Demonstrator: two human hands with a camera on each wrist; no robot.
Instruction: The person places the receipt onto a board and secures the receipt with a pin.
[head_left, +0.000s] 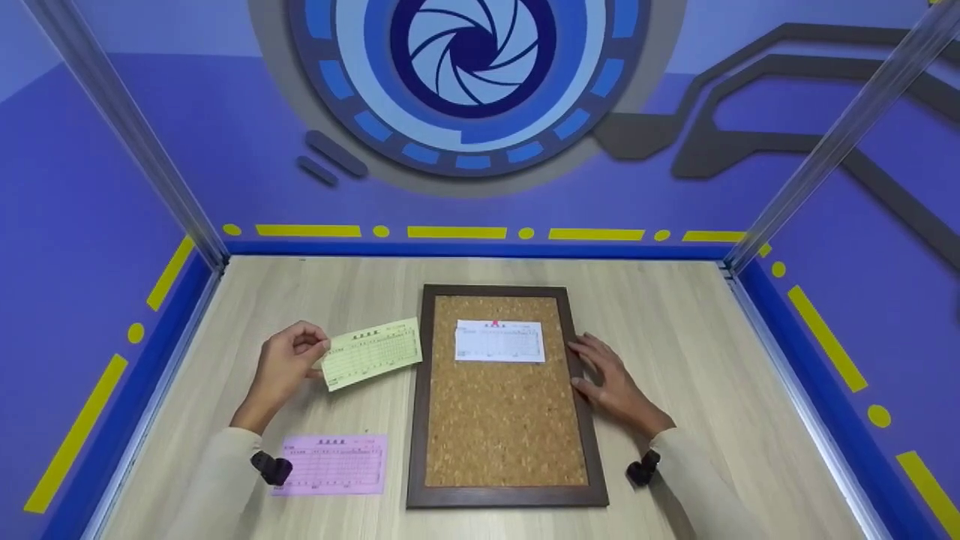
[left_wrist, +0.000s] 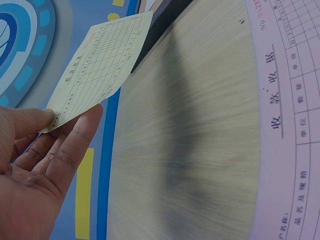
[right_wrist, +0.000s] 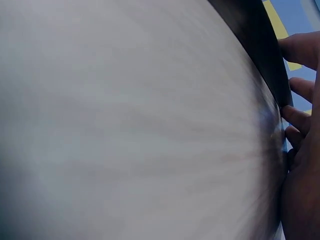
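Note:
My left hand (head_left: 287,361) pinches a yellow receipt slip (head_left: 373,352) by its left end, thumb on top. The slip is raised above the table and tilted, its right end close to the frame of a corkboard (head_left: 506,427). On the board's upper part, a white receipt slip (head_left: 499,343) is fixed with a pink pushpin (head_left: 495,322). My right hand (head_left: 615,386) rests against the board's right edge; in the right wrist view its fingertips (right_wrist: 295,117) touch the dark frame. A pink receipt slip (head_left: 330,465) lies flat on the table, below the left hand.
The pale wooden table (head_left: 697,390) is bounded at the back and sides by blue-purple panels (head_left: 480,206) with yellow marks. Clear posts (head_left: 840,150) stand at the back corners. Small black wrist cameras (head_left: 271,468) sit on both sleeves.

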